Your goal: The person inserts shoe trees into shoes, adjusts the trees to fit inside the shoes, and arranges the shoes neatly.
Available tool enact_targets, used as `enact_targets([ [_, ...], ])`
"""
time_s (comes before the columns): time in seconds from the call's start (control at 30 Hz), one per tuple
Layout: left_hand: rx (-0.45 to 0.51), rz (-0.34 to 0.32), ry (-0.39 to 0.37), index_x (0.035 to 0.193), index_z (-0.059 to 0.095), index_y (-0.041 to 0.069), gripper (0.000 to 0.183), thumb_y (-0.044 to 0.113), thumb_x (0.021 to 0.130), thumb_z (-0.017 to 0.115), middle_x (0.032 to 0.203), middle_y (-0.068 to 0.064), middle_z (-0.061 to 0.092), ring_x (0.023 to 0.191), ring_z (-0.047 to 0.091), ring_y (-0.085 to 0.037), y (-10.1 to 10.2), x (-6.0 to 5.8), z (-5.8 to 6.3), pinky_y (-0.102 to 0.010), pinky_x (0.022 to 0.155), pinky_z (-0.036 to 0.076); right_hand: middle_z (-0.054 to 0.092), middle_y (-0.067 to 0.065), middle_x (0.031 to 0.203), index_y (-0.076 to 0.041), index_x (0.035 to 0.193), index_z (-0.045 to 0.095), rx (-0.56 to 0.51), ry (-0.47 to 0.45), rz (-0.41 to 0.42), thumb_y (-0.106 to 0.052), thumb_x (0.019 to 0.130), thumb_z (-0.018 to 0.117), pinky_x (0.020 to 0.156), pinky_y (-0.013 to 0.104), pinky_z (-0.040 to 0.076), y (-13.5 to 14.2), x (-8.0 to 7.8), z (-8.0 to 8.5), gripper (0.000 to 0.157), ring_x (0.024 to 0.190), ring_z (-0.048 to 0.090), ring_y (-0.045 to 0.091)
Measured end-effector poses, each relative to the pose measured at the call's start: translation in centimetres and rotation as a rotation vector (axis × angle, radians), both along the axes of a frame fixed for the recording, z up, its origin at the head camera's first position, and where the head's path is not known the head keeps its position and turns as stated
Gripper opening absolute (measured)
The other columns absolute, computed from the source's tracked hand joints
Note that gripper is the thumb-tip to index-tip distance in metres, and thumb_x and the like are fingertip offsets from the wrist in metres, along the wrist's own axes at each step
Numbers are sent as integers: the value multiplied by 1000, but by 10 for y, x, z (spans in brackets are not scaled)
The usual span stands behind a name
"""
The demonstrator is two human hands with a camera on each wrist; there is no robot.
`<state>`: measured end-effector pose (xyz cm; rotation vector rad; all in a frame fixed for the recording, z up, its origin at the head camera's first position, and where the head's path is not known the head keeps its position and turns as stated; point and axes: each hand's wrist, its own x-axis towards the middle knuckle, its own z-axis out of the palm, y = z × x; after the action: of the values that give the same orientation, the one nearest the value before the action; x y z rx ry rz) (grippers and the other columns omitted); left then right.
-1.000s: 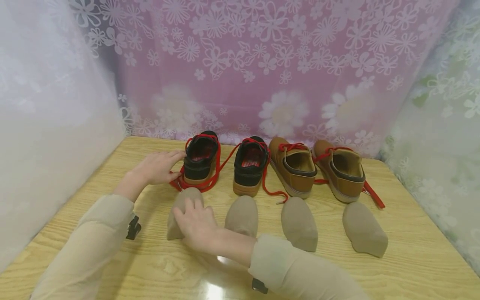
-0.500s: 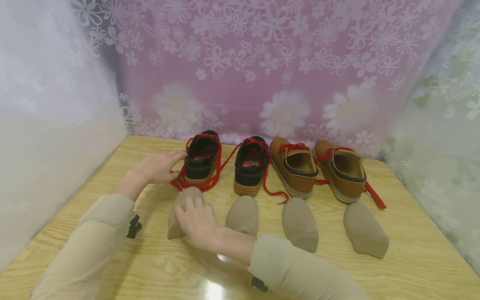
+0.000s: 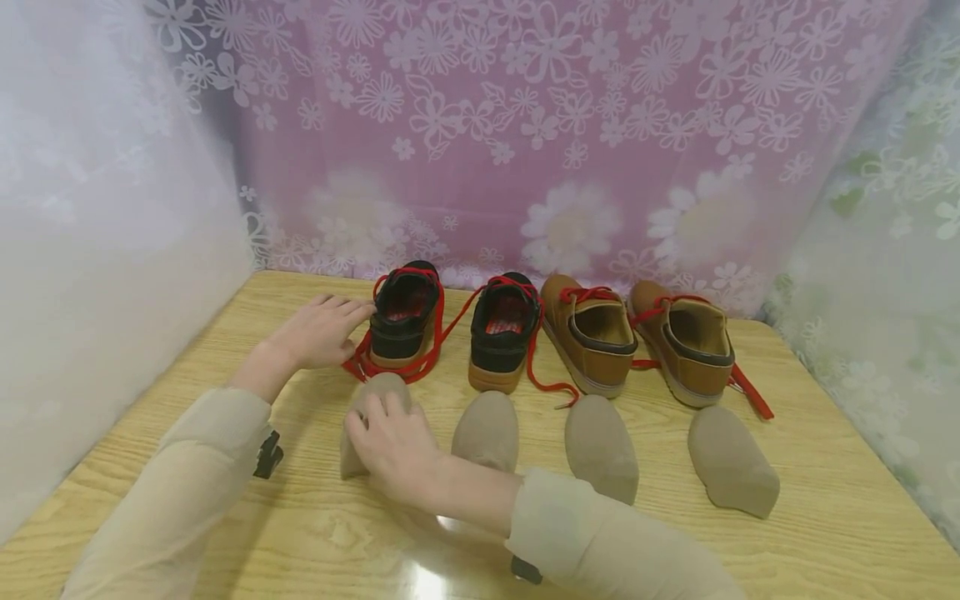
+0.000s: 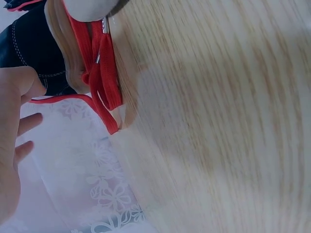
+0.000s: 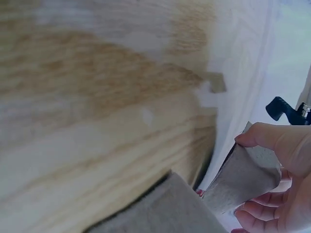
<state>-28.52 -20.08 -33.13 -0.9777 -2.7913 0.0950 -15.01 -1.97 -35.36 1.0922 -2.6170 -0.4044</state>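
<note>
At the far left of the row stands a black shoe [image 3: 395,343] with red laces; my left hand [image 3: 318,333] rests at its left side, fingers loosely extended. In the left wrist view, the thumb of my left hand [image 4: 12,141] lies against the dark upper of the black shoe [image 4: 34,51]. My right hand [image 3: 397,450] grips the leftmost beige shoe insert [image 3: 386,386], just in front of that shoe's heel. The right wrist view shows thumb and fingers of my right hand [image 5: 294,165] on either side of the insert [image 5: 240,177].
A second black shoe [image 3: 495,354] and two brown shoes [image 3: 607,362] with red laces continue the row. More beige inserts [image 3: 600,446] lie before them on the wooden table [image 3: 315,542]. Loose red lace [image 3: 551,386] trails between shoes. A floral curtain [image 3: 480,125] hangs behind.
The leftmost insert and my right hand have shifted very slightly to the right. My left hand stays beside the black shoe.
</note>
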Motion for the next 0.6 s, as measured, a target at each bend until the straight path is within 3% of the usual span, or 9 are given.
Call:
enact_targets([
  [0.37, -23, -59, 113, 129, 50, 0, 57, 20, 78, 67, 128, -15, 52, 118, 44, -35, -1, -1, -3, -51, 103, 25, 49, 7, 105, -17, 110, 56, -44, 196, 43, -34, 75, 66, 62, 26, 43, 10, 1, 11, 40, 95, 48, 22],
  [0.6, -12, -38, 142, 126, 52, 1, 56, 23, 77, 66, 122, -14, 55, 114, 43, -34, 2, -1, -4, -53, 98, 25, 49, 7, 99, -12, 107, 53, -105, 256, 107, -27, 74, 63, 62, 26, 42, 17, -2, 22, 38, 86, 49, 20],
])
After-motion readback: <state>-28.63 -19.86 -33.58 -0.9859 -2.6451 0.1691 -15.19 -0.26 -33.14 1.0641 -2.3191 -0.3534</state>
